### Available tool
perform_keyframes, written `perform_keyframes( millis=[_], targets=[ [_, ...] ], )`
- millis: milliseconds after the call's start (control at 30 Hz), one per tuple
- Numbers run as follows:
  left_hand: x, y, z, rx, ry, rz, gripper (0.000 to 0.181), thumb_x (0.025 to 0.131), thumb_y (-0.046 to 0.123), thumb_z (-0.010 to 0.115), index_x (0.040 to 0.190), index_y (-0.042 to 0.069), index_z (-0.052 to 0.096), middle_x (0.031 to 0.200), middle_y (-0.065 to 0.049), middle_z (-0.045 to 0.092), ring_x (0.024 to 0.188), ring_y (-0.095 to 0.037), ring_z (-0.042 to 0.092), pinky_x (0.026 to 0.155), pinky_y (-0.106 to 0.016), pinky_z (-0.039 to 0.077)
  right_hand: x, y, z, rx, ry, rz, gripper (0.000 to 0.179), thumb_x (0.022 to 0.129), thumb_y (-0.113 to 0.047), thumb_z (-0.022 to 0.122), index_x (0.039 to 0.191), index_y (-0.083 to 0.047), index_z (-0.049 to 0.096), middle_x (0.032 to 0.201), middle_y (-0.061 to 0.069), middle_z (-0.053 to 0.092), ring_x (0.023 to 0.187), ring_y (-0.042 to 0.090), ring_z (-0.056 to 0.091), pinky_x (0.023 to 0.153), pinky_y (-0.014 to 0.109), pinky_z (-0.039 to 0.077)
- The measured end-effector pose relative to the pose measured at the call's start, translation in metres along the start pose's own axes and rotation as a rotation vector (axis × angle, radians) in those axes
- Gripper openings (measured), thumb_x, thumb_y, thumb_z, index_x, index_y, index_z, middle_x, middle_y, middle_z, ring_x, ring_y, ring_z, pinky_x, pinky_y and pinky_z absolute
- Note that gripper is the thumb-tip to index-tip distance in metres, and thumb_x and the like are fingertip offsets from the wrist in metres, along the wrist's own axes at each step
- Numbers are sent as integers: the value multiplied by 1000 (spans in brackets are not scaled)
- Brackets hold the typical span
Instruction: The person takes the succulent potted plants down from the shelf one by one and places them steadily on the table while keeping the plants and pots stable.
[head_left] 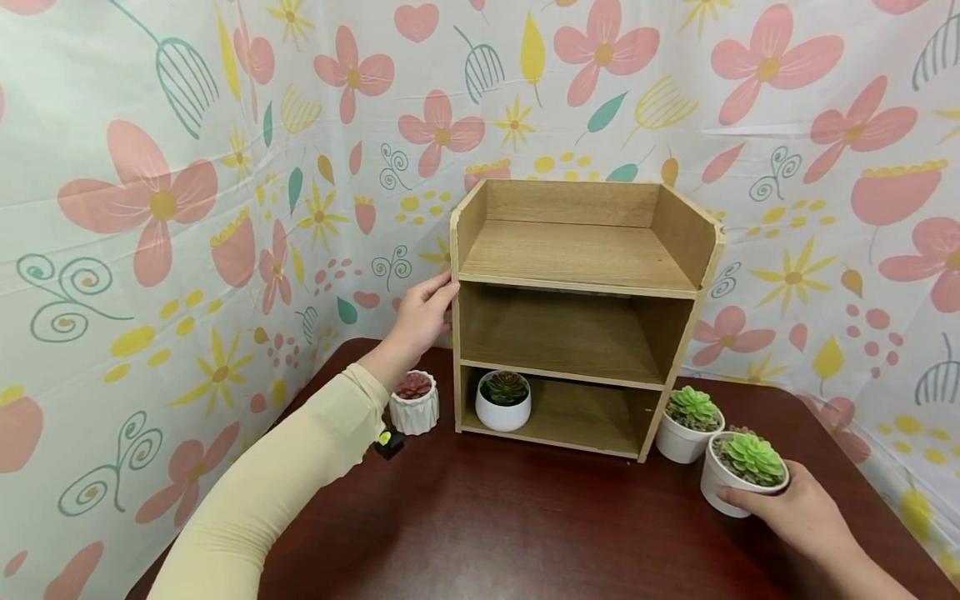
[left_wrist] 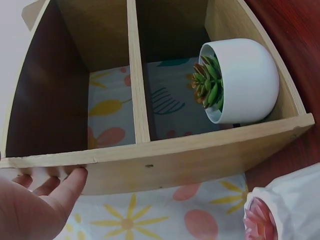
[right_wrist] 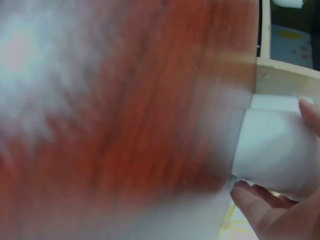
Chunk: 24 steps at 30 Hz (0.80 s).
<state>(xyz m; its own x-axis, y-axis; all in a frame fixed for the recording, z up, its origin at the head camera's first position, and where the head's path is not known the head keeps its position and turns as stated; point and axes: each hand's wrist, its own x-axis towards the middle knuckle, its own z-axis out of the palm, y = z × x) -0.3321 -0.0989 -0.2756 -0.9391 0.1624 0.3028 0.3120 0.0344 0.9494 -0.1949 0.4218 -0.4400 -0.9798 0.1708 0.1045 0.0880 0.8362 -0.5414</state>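
At the upper left side of the small wooden shelf [head_left: 577,287], my left hand [head_left: 422,315] touches the outer side panel. Its fingertips [left_wrist: 75,175] show against that panel in the left wrist view. My right hand [head_left: 806,512] grips a white pot with a bright green succulent [head_left: 752,460], thumb at the near side. A similar potted succulent [head_left: 686,425] stands just behind it, beside the shelf's right side. On the bottom level, at the left, sits a round white pot with a dark green succulent [head_left: 504,408]. The other two shelf levels hold nothing.
Left of the shelf stands a ribbed white pot with a reddish succulent [head_left: 414,408], a small black object [head_left: 388,444] close by. The dark red-brown table [head_left: 525,517] carries everything. Flower-patterned cloth [head_left: 315,167] hangs behind and to the left.
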Motion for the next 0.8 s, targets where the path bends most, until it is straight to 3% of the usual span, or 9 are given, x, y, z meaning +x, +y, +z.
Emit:
perform_keyframes(
  millis=[100, 233, 367, 500, 600, 633, 800],
  targets=[
    [-3, 0, -4, 60, -9, -1, 51, 108, 35, 51, 156, 19, 47, 150, -12, 57, 126, -40, 64, 103, -57, 53, 0, -1, -5, -19, -27, 7, 89, 84, -60, 77, 129, 13, 54, 112, 28, 72, 93, 35, 67, 71, 39, 51],
    [-9, -1, -11, 156, -34, 7, 52, 107, 38, 52, 155, 19, 47, 153, -10, 55, 129, -34, 63, 100, -56, 55, 0, -3, -12, -36, -59, -19, 94, 91, -63, 68, 143, 12, 44, 131, 38, 60, 116, 57, 57, 83, 58, 51],
    [-17, -3, -17, 225, -61, 30, 52, 107, 38, 53, 154, 17, 48, 151, -11, 57, 132, -29, 61, 97, -50, 58, 3, -8, -21, -57, -86, -42, 97, 95, -65, 60, 150, 11, 35, 142, 43, 47, 124, 62, 48, 89, 67, 46],
    [-27, -7, -21, 283, -74, 51, 50, 106, 37, 54, 152, 19, 51, 145, -10, 61, 129, -28, 61, 94, -48, 59, 7, -17, -31, -79, -107, -67, 105, 98, -63, 56, 151, 21, 22, 146, 51, 32, 127, 68, 40, 93, 72, 42],
    [-36, -11, -22, 318, -64, 76, 47, 106, 36, 55, 150, 21, 53, 141, -9, 64, 126, -27, 63, 95, -50, 57, 7, -27, -38, -54, -113, -102, 102, 100, -58, 58, 153, 20, 20, 149, 50, 31, 128, 69, 39, 93, 71, 43],
    [-40, -13, -22, 327, -53, 88, 46, 105, 35, 56, 149, 20, 54, 140, -10, 64, 125, -27, 63, 97, -50, 56, 6, -31, -41, -41, -118, -109, 101, 100, -57, 58, 155, 18, 19, 151, 48, 31, 130, 68, 39, 93, 65, 47],
    [-57, -27, -21, 343, 8, 140, 46, 105, 29, 57, 149, 14, 54, 138, -14, 66, 125, -28, 64, 106, -48, 50, 3, -55, -54, 18, -86, -150, 91, 101, -52, 59, 159, 7, 23, 153, 43, 35, 134, 64, 39, 94, 64, 45]
  ],
)
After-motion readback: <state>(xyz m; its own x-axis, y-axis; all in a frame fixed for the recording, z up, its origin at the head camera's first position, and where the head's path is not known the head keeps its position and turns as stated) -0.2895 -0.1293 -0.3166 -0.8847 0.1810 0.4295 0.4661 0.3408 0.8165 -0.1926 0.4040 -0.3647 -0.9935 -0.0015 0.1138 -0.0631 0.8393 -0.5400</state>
